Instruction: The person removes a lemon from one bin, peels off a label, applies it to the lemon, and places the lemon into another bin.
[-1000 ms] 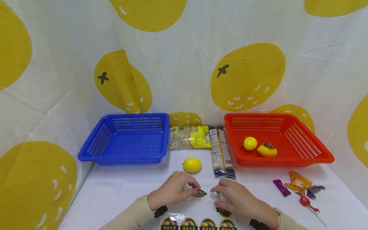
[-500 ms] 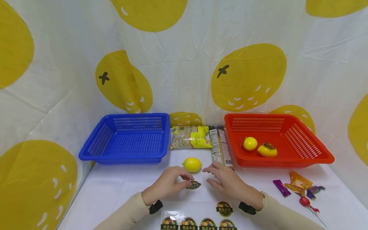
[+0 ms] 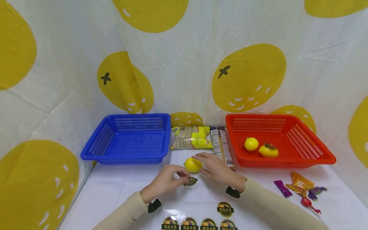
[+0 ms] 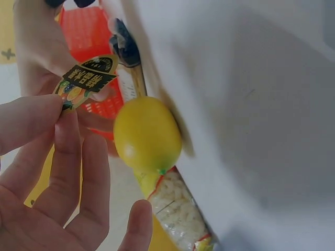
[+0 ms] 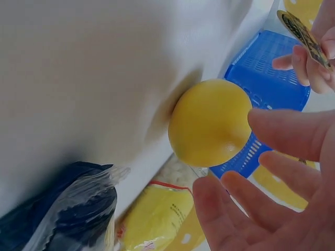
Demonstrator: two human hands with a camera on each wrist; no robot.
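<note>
Between thumb and forefinger, my left hand [image 3: 164, 183] pinches a dark round fruit sticker [image 4: 86, 81] with gold lettering and a fruit picture. Just beyond it, a yellow lemon [image 3: 192, 165] lies on the white table. My right hand [image 3: 216, 168] reaches in from the right, its fingertips at the lemon's right side. In the right wrist view its thumb [image 5: 290, 130] and fingers are spread apart beside the fruit, not curled round it. A clear sheet with several more stickers [image 3: 225, 209] lies at the near edge.
A blue basket [image 3: 126, 158] stands at back left. The red basket [image 3: 287, 162] at back right holds two yellow fruits, one bearing a sticker. Between them lie a yellow food bag [image 3: 192, 138] and a long noodle-like packet [image 3: 219, 143]. Wrapped candies [image 3: 300, 183] and a red lollipop [image 3: 307, 202] lie right.
My left hand has carried the sticker away from the sheet toward the lemon. The right hand has moved forward and left from over the sheet to the lemon's right side.
</note>
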